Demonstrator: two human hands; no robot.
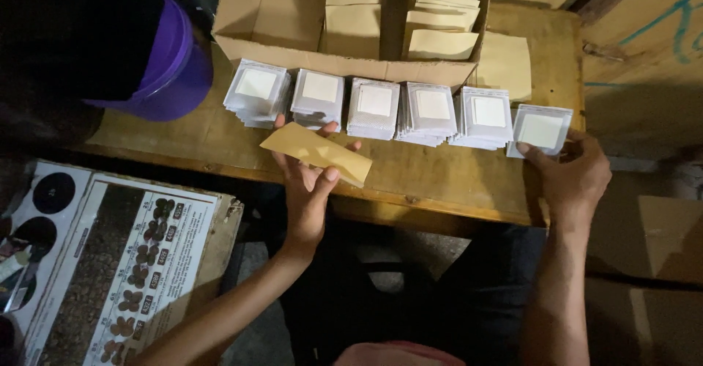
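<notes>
Tan envelope (316,153) pinched in the raised left hand (306,190); right hand (575,179), grip closed, grasps a white packet (542,130).

Bare left hand (307,190) and right hand (575,175), forearms uncovered with no sleeves, dark trousers, reddish garment edge at six o'clock

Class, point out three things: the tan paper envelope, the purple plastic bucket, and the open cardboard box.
Tan paper envelope (316,153), head view, middle of its flat face.
Purple plastic bucket (176,69), head view, its curved side wall.
Open cardboard box (344,65), head view, its front wall.
</notes>
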